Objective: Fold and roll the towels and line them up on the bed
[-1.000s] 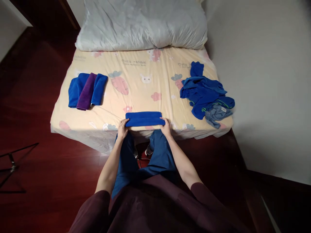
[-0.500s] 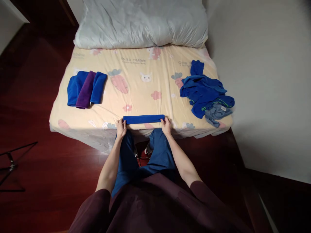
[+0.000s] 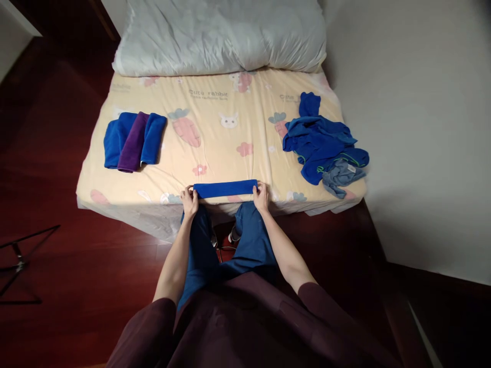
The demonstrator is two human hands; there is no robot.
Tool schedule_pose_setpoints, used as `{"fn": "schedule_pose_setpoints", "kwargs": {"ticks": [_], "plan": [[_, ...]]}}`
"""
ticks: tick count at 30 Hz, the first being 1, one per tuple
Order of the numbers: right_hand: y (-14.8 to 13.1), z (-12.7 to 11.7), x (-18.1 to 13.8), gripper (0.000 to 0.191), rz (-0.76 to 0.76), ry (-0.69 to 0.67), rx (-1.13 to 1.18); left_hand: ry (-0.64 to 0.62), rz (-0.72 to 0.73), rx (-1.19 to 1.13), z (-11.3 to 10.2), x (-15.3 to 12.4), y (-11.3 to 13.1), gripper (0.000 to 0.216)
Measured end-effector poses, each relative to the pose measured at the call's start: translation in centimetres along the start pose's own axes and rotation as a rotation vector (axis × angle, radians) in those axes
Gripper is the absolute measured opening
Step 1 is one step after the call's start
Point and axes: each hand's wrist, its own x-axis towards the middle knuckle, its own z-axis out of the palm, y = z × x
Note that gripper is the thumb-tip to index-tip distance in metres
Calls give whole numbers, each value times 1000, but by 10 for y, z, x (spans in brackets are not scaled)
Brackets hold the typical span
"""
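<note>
A blue cloth [image 3: 225, 189], folded into a narrow flat strip, lies along the front edge of the bed. My left hand [image 3: 189, 201] pinches its left end between thumb and fingers. At the other end, my right hand [image 3: 261, 197] grips the strip the same way. Folded blue cloths [image 3: 154, 138] and a folded purple cloth [image 3: 133, 143] lie overlapping in a row on the left of the bed. On the right is a loose heap of blue cloths [image 3: 318, 143], with a crumpled grey-blue cloth [image 3: 341, 176] at its near side.
The bed [image 3: 226, 153] has a yellow sheet printed with rabbits and carrots. A pale rolled quilt [image 3: 222, 38] spans its far end. A wall [image 3: 414, 128] rises at the right. Thin black stand legs [image 3: 19, 266] are on the dark red floor at the left.
The strip's visible face looks slightly wider, and its right end is tilted up a little. Both hands keep their hold on its ends. The view has shifted slightly.
</note>
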Motion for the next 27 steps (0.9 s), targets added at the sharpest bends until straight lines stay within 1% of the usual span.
{"fn": "schedule_pose_setpoints", "kwargs": {"ticks": [8, 11, 13, 15, 16, 17, 19, 20, 21, 22, 23, 25, 27], "plan": [[-6, 5, -1, 34, 7, 52, -63, 63, -51, 14, 5, 0, 4, 27], [-16, 2, -4, 35, -17, 87, -165, 98, -53, 61, 3, -2, 8, 26], [-26, -1, -7, 38, -37, 141, -232, 134, -44, 117, -2, -5, 14, 30], [-39, -3, -10, 43, -86, 170, -257, 165, 26, 174, -6, -12, 22, 36], [-46, -1, -12, 44, -132, 157, -260, 151, 101, 200, -8, -16, 28, 40], [-54, 2, -14, 46, -198, 117, -261, 104, 201, 224, -8, -20, 34, 44], [-68, 10, -18, 48, -370, -38, -260, -65, 416, 273, -5, -28, 44, 52], [-73, 15, -20, 49, -449, -132, -257, -149, 490, 300, -2, -30, 48, 56], [-76, 20, -21, 50, -507, -221, -253, -211, 525, 327, 1, -31, 51, 59], [-76, 23, -20, 51, -535, -290, -251, -245, 524, 352, 3, -30, 52, 61], [-73, 24, -18, 52, -528, -330, -255, -257, 496, 373, 4, -28, 52, 64], [-60, 20, -11, 53, -423, -334, -285, -251, 410, 395, 2, -20, 47, 68], [-42, 6, 0, 54, -288, -318, -329, -239, 319, 374, -7, -15, 41, 73]]}}
